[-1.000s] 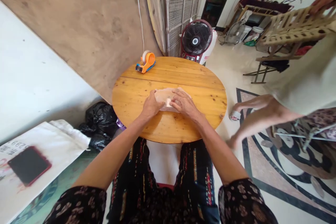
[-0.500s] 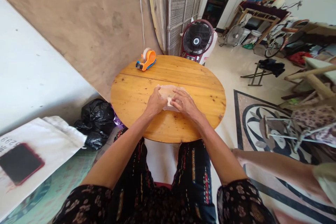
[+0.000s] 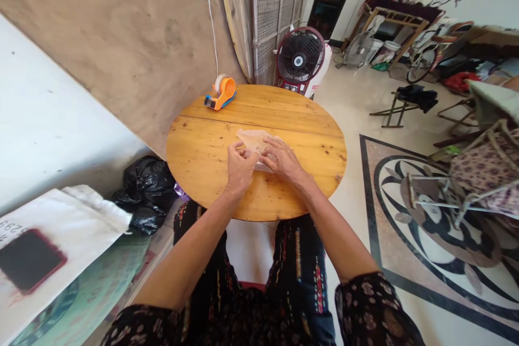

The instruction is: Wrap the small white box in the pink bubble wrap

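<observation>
A crumpled, translucent sheet of plastic wrap [image 3: 253, 139] lies on the round wooden table [image 3: 198, 173], in front of my body. At its near left side, my left hand [image 3: 240, 165] has thumb and forefinger pinched on the plastic. My right hand [image 3: 283, 159] covers the right part of the wrap, its fingers curled over it and its thumb close to the left thumb. Whatever lies under the plastic is mostly hidden by my hands. Toward the table's far left edge stands an orange tape dispenser [image 3: 224, 93] with a roll of tape on it.
Behind the table stands a dark red fan [image 3: 300, 59]. Black plastic bags [image 3: 148, 189] sit at the left, near a phone-like dark device [image 3: 31, 259] on a white sack [image 3: 87, 216]. A folding stool [image 3: 395, 111] and a metal-framed chair [image 3: 478, 184] stand to the right.
My left hand has turned and its fingers have closed on the plastic's near side. The white patch between my hands is now covered. Another person's arm at the right has left view.
</observation>
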`<state>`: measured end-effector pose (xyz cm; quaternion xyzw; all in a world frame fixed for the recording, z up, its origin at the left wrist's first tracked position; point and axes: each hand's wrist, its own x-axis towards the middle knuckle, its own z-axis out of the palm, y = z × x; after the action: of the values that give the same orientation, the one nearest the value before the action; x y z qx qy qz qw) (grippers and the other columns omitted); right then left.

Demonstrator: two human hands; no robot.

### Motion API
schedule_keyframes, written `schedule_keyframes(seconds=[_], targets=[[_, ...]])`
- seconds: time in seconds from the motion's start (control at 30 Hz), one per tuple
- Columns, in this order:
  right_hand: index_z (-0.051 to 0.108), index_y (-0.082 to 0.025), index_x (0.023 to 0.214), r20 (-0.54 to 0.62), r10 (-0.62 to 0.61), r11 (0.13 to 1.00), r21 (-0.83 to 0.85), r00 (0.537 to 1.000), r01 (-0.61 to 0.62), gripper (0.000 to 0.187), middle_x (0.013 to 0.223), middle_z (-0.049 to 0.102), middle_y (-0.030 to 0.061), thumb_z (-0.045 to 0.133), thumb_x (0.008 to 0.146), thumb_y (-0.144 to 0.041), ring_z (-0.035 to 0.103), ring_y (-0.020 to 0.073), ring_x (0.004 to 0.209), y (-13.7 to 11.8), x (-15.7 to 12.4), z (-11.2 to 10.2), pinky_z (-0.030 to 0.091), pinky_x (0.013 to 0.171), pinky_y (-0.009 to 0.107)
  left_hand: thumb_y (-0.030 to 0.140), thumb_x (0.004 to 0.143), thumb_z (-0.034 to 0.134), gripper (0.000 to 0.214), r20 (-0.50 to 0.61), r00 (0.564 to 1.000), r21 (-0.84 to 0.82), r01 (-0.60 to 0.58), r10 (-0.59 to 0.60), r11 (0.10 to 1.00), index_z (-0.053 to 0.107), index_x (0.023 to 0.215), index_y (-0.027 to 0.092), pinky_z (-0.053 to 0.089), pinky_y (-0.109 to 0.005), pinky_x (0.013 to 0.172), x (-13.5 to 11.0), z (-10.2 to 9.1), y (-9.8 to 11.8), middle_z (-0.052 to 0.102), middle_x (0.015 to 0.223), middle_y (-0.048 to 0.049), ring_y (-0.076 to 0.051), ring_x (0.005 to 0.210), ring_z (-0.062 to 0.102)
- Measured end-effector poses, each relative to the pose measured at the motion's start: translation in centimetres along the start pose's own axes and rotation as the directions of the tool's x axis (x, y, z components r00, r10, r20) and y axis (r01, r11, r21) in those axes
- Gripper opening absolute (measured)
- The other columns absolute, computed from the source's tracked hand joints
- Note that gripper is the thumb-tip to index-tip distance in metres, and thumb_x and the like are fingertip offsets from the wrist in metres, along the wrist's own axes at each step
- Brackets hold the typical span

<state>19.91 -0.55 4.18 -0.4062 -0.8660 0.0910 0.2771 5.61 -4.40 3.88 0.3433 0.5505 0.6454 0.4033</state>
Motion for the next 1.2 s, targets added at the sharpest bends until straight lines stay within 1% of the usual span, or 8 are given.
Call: schedule_keyframes(seconds=[0.07, 0.17, 0.23, 0.37, 0.57, 0.87, 1.03, 1.2], targets=[[0.069, -0.023, 0.087, -0.005, 0.002, 1.0, 0.001, 1.0, -0.002, 0.012, 0.135, 0.057, 0.0099, 0.062, 0.085, -0.032, 0.049, 0.026, 0.13, 0.1, -0.1, 0.1, 0.034, 0.111, 0.049, 0.019, 0.06, 0.07, 0.047, -0.003, 0.999, -0.061, 0.037, -0.037, 0.997, 0.051, 0.102, 0.013, 0.047, -0.023, 0.071, -0.3, -0.1, 0.1, 0.058, 0.091, -0.0034, -0.011, 0.076, 0.058], [0.07, -0.022, 0.087, 0.004, 0.004, 1.0, 0.005, 1.0, -0.004, 0.012, 0.135, 0.057, 0.0106, 0.062, 0.086, -0.031, 0.048, 0.0265, 0.13, 0.0, -0.1, 0.0, 0.034, 0.11, 0.049, 0.021, 0.059, 0.07, 0.04, 0.088, 0.986, -0.124, 0.153, -0.143, 0.98, 0.056, 0.096, 0.012, 0.046, -0.023, 0.066, -0.2, -0.5, 0.6, 0.062, 0.086, -0.0036, -0.011, 0.071, 0.058], [0.069, -0.021, 0.087, 0.016, 0.006, 1.0, 0.02, 1.0, -0.006, 0.013, 0.136, 0.057, 0.0109, 0.061, 0.086, -0.032, 0.05, 0.0266, 0.129, -0.1, -0.1, -0.2, 0.036, 0.109, 0.049, 0.022, 0.059, 0.069, 0.034, 0.162, 0.969, -0.084, 0.2, -0.185, 0.976, 0.061, 0.091, 0.012, 0.044, -0.022, 0.059, 0.0, -0.9, 1.1, 0.062, 0.077, -0.0012, -0.01, 0.062, 0.055], [0.069, -0.022, 0.088, 0.014, 0.015, 0.999, 0.042, 1.0, -0.015, 0.013, 0.136, 0.057, 0.0098, 0.06, 0.086, -0.031, 0.049, 0.0257, 0.129, -0.1, -0.1, -0.2, 0.034, 0.111, 0.049, 0.021, 0.06, 0.063, 0.015, 0.299, 0.936, 0.066, 0.177, -0.189, 0.982, 0.066, 0.073, 0.013, 0.036, -0.02, 0.049, 0.6, -1.4, 1.7, 0.058, 0.06, 0.0024, -0.008, 0.051, 0.048], [0.069, -0.023, 0.087, 0.01, 0.014, 0.999, 0.041, 1.0, -0.015, 0.011, 0.136, 0.057, 0.0091, 0.062, 0.085, -0.032, 0.049, 0.025, 0.13, 0.3, 0.0, 0.1, 0.03, 0.113, 0.049, 0.02, 0.064, 0.059, 0.006, 0.217, 0.94, 0.189, 0.223, -0.263, 0.956, 0.062, 0.066, 0.015, 0.034, -0.02, 0.042, 1.3, -0.9, 1.9, 0.055, 0.053, 0.0036, -0.007, 0.043, 0.044], [0.069, -0.024, 0.088, 0.042, 0.043, 0.999, 0.032, 0.998, -0.044, 0.011, 0.134, 0.058, 0.009, 0.063, 0.085, -0.033, 0.047, 0.0273, 0.131, -0.2, 0.1, -0.4, 0.032, 0.111, 0.052, 0.023, 0.064, 0.06, 0.011, 0.149, 0.985, 0.239, 0.051, -0.089, 0.97, 0.052, 0.062, 0.017, 0.035, -0.018, 0.043, 1.7, -0.3, 0.5, 0.05, 0.052, 0.0062, -0.007, 0.045, 0.045], [0.07, -0.024, 0.088, 0.034, 0.04, 0.999, -0.013, 0.999, -0.04, 0.013, 0.133, 0.059, 0.0091, 0.065, 0.084, -0.036, 0.047, 0.0283, 0.131, -0.1, 0.1, -0.2, 0.033, 0.11, 0.052, 0.026, 0.066, 0.058, 0.011, 0.236, 0.971, 0.362, -0.115, 0.028, 0.925, 0.059, 0.064, 0.015, 0.037, -0.019, 0.049, 1.9, -0.1, 0.2, 0.055, 0.056, 0.0034, -0.009, 0.053, 0.05], [0.071, -0.026, 0.093, 0.033, 0.055, 0.998, -0.004, 0.998, -0.055, 0.016, 0.135, 0.058, 0.0072, 0.064, 0.085, -0.038, 0.047, 0.0283, 0.13, 0.0, 0.0, 0.0, 0.036, 0.107, 0.051, 0.026, 0.067, 0.058, 0.014, 0.336, 0.942, 0.463, -0.176, 0.012, 0.869, 0.062, 0.061, 0.015, 0.035, -0.019, 0.048, 1.8, -0.3, 1.6, 0.057, 0.056, 0.0016, -0.01, 0.054, 0.048]])
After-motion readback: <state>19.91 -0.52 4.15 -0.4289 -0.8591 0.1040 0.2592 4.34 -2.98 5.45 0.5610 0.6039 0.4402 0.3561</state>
